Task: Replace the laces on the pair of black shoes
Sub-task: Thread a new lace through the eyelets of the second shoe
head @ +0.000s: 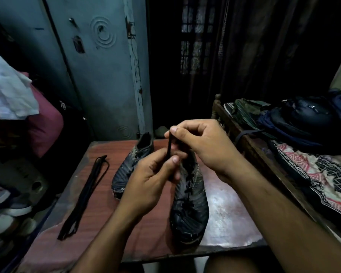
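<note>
- Here, in the head view, two black shoes sit on the reddish counter [98,209]: the left shoe [126,170] farther back, the right shoe [189,213] nearer, partly behind the hands.
- The right hand [203,146] pinches the upper end of a black lace [168,145] between thumb and forefinger.
- The left hand [152,180] grips the same lace lower down, fingers curled round it, just above the right shoe.
- A bundle of spare black laces [87,196] lies stretched on the counter, left of the shoes and apart from them.
- A bed [323,174] with a patterned cover and a dark backpack [299,123] stands at the right.
</note>
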Motion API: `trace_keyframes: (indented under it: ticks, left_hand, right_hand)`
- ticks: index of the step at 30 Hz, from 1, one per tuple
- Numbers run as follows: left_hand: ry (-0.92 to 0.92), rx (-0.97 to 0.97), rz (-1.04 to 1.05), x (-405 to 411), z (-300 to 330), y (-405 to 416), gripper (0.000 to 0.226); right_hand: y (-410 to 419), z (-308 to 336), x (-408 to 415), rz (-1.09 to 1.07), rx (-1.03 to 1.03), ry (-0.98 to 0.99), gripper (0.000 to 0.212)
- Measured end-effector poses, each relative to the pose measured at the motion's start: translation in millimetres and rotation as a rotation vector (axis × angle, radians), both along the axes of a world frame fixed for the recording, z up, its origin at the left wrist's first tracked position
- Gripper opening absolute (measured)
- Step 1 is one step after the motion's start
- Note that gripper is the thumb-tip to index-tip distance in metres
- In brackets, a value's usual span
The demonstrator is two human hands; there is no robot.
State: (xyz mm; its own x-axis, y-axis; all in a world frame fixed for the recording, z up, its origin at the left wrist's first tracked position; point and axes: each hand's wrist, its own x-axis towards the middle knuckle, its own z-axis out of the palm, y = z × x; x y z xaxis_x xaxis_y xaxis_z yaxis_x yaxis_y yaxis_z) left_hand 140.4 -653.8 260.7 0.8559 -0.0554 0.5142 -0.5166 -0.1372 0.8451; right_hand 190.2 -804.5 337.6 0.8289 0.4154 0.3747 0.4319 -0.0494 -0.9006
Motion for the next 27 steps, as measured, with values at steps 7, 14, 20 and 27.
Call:
trace_keyframes:
  ticks: [7, 14, 20, 27]
  left_hand:
    - [-0.042, 0.703, 0.495, 29, -70, 50, 0.054]
    - [0.054, 0.653, 0.539, 52, -90, 46, 0.040]
    - [0.255, -0.064, 0.385, 60, -83, 12, 0.020]
    - [0.338, -0.382, 0.300, 70, -98, -12, 0.022]
  right_hand:
    - [-17, -10, 1, -0.008, -0.177, -0.102, 0.027]
    - [-43, -39, -19, 0.195, -0.405, 0.058, 0.013]
    - [-61, -85, 2, 0.044, -0.696, -0.003, 0.006]
    - [-53, -120, 54, -0.140, -0.706, -0.300, 0.013]
